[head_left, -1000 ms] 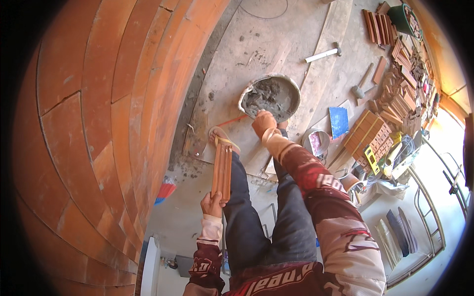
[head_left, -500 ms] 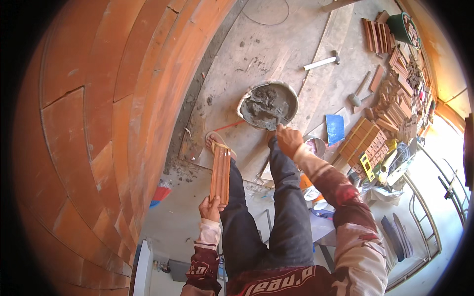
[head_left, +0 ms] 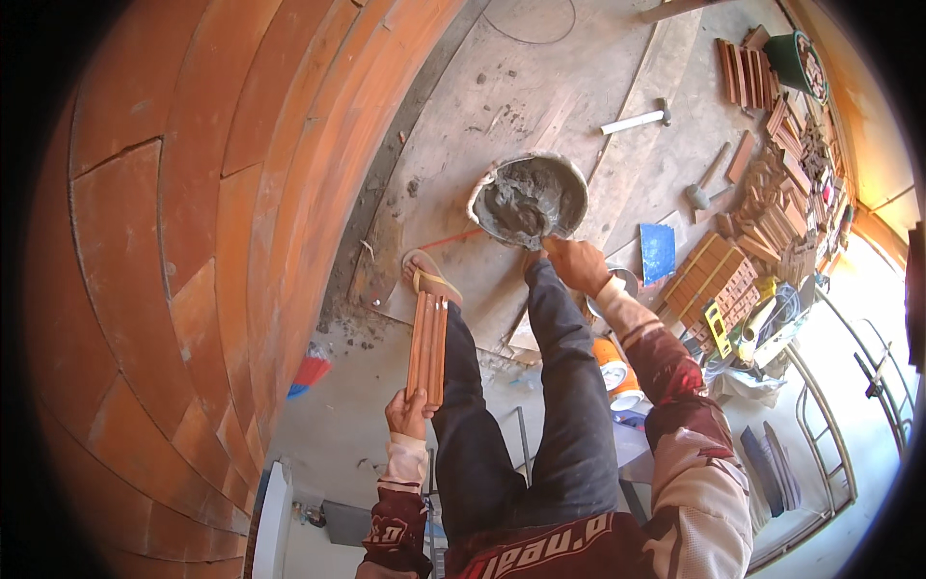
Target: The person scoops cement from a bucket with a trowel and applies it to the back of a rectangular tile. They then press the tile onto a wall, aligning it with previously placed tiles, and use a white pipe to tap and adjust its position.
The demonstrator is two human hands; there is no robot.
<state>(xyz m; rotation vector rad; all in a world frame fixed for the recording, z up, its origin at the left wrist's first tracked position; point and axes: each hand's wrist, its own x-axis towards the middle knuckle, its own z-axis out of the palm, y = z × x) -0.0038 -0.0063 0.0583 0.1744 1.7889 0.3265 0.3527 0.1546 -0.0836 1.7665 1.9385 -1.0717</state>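
terracotta-coloured wall [head_left: 135,232] left of the bucket [head_left: 476,205], bent by the lens. inside the bucket, grey mortar [head_left: 526,205], more swirled than in the earlier frames. between bucket and body, over the left leg [head_left: 468,434], long reddish clay piece [head_left: 425,347], ridged lengthwise, pinched near its lower end by thumb and fingers of the left hand [head_left: 409,413]. at the bucket's near rim, farther right than a second ago, right hand [head_left: 579,266], fingers curled tight around a tool handle, mostly hidden; blade hard to make out.

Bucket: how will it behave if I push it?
Probably heavy, since the bucket holds plenty of grey mortar. It looks thick and heaped, so may slump rather than slosh. Crumbs on the board could make sliding rough.
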